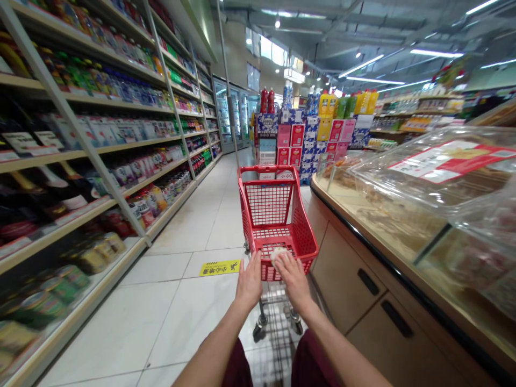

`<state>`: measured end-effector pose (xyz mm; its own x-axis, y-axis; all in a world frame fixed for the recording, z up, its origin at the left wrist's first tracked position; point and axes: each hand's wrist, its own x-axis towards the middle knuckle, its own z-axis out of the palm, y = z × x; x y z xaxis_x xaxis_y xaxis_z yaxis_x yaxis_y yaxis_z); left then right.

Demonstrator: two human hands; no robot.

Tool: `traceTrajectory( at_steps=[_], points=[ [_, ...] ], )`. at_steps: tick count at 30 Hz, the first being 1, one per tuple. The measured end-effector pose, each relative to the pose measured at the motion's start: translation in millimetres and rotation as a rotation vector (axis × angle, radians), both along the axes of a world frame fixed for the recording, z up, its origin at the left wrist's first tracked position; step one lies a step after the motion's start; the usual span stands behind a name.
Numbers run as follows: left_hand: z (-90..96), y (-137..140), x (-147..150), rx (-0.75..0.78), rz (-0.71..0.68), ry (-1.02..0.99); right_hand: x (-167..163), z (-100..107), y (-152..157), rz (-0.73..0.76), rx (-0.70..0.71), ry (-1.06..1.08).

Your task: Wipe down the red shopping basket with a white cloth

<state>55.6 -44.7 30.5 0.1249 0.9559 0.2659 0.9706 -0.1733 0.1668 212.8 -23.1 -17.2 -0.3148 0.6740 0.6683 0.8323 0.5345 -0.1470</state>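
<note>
Shelving (pixel 60 232): runs down my left side, its tiers packed with bottles, packs and cans.
Counter (pixel 342 269): stands on the right, wooden-fronted with dark handles, clear plastic trays (pixel 455 156) of food on top.
Stacked cartons (pixel 298 134): beyond the cart, blue, red and pink, with bottles above.
Red cart (pixel 304 231): between shelving and counter, straight in front of the person, its mesh basket near the counter's side.
Yellow floor sign (pixel 220 267): flat on the tiles, left of the cart.
Left hand (pixel 250 279): at the basket's near left corner, fingers extended; I can't tell whether it grips.
Right hand (pixel 293 277): at the near edge, fingers over something white; its grip is unclear too.
White thing (pixel 278 253): small, by the right fingertips, too blurred to identify.
</note>
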Motion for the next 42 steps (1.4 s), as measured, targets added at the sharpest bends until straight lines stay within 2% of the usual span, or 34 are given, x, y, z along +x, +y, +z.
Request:
traceTrajectory(
  at_steps=[2,4,8,10,12,15,17,21,23,25,28,30,32,35,37,39,42],
  points=[
    [1.4,-1,1,-0.009,0.023,0.009,26,0,1,-0.121,-0.016,0.046],
    [1.2,-1,5,-0.019,0.038,0.026,33,-2,-2,-0.181,-0.018,0.086],
    [-1.2,-1,7,-0.020,0.027,0.115,2,-10,-10,-0.015,-0.014,0.030],
    [-1.2,-2,4,-0.034,0.007,0.172,-1,-9,-9,0.018,-0.022,-0.002],
    [-0.4,-4,2,-0.050,-0.009,0.205,14,-7,-5,-0.032,-0.032,0.001],
    [1.1,-6,5,-0.069,0.007,0.195,43,-2,2,-0.204,-0.056,0.086],
    [1.8,-7,10,-0.074,0.029,0.174,42,-1,2,-0.240,-0.064,0.129],
    [4.2,-8,16,-0.077,0.025,0.170,6,-4,-5,-0.017,-0.048,0.061],
    [6.4,-8,15,-0.082,0.005,0.180,5,-5,-6,0.027,-0.060,0.023],
    [8.5,-8,13,-0.089,-0.004,0.177,24,-4,-3,-0.032,-0.080,0.027],
    [8.8,-7,17,-0.102,0.011,0.153,59,0,6,-0.225,-0.090,0.138],
    [6.8,-6,22,-0.104,0.033,0.138,62,2,10,-0.286,-0.068,0.224],
    [4.0,-6,26,-0.095,0.046,0.137,44,4,10,-0.224,-0.038,0.241],
    [0.5,-7,24,-0.078,0.035,0.163,13,4,8,-0.064,-0.018,0.140],
    [-0.5,-8,20,-0.070,0.029,0.181,11,4,8,-0.023,-0.033,0.067],
    [-1.1,-9,16,-0.058,0.025,0.191,28,5,9,-0.089,-0.067,0.048],
    [-3.3,-8,17,-0.040,0.029,0.191,52,10,12,-0.323,-0.138,0.105]
  ],
)
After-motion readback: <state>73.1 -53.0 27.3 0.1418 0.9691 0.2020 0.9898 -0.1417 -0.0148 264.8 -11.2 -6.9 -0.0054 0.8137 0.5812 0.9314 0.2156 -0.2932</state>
